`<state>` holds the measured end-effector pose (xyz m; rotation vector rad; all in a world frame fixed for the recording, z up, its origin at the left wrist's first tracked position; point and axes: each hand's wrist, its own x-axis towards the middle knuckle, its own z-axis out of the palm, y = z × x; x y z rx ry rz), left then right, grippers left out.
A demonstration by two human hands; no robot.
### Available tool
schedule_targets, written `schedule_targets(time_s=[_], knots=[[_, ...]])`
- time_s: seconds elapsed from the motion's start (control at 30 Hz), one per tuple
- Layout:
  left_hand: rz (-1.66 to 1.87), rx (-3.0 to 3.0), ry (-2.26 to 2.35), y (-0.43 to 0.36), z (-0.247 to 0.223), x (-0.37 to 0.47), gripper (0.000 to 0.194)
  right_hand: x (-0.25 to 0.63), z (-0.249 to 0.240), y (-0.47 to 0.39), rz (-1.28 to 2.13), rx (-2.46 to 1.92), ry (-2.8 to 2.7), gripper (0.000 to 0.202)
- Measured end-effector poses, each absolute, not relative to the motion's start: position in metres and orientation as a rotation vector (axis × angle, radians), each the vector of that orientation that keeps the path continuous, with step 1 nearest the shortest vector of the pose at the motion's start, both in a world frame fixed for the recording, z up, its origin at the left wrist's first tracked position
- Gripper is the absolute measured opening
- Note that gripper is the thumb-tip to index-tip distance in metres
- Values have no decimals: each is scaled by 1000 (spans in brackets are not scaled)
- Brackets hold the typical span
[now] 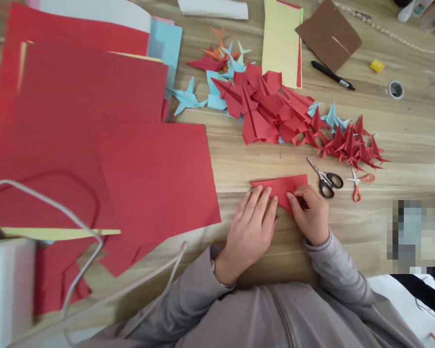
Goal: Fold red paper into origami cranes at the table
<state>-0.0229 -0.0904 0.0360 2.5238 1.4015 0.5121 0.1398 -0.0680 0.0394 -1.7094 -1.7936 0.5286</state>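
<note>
A folded piece of red paper [285, 187] lies on the wooden table in front of me, its left end narrowing to a point. My left hand [252, 224] rests flat with fingers stretched out, the fingertips touching the paper's lower left edge. At its lower right side, my right hand [310, 212] pinches the paper between thumb and curled fingers. Just right of that hand lie black-handled scissors [326, 180] and small orange-handled scissors [356, 182]. Beyond the paper is a pile of folded red paper pieces [264, 104], with blue folded pieces [188, 98] among and beside them.
Large red sheets [155, 169] cover the table's left side, a white cable [83, 224] running over them. A white box [9, 285] stands at lower left. Farther back are yellow paper [281, 43], brown paper [329, 34], a black pen [332, 76] and a tape roll [396, 89].
</note>
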Motion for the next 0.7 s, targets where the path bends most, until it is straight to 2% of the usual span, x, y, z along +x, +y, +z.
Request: schedule_targets(time_s=[0.2,0.33,0.7], knots=[[382,2463,1443,-93,34,-21,47,138,38,-68,480,-1778,-1806,17],[341,2417,1448,-93,37,-22,49,138,33,-70,495,-1847,-1706,10],[329,2389,1429,-90,37,-23,50,139,37,-68,466,-1755,-1870,24]])
